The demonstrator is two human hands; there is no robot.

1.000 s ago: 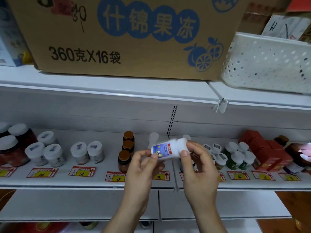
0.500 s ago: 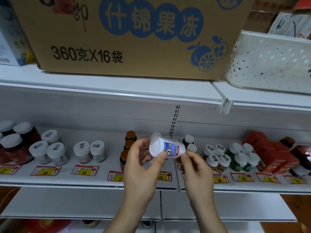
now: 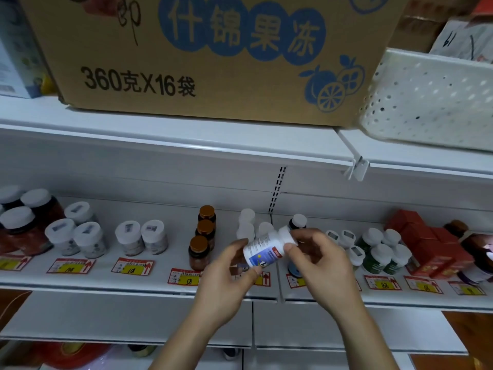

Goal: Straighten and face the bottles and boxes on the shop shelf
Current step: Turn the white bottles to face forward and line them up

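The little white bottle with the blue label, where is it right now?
In the head view, the white bottle is off the shelf, tilted, near the middle, held between the left hand and the right hand, just right of the brown-capped bottles.

A big cardboard carton [image 3: 202, 57] printed with blue characters and fruit sits on the upper shelf board [image 3: 170, 140]. Right of it stands a white perforated basket [image 3: 432, 100]; a pale box [image 3: 16, 49] stands at far left. Red-and-yellow price tags [image 3: 132, 266] line the lower shelf's edge. Something red, perhaps a basin [image 3: 77, 353], lies blurred below.
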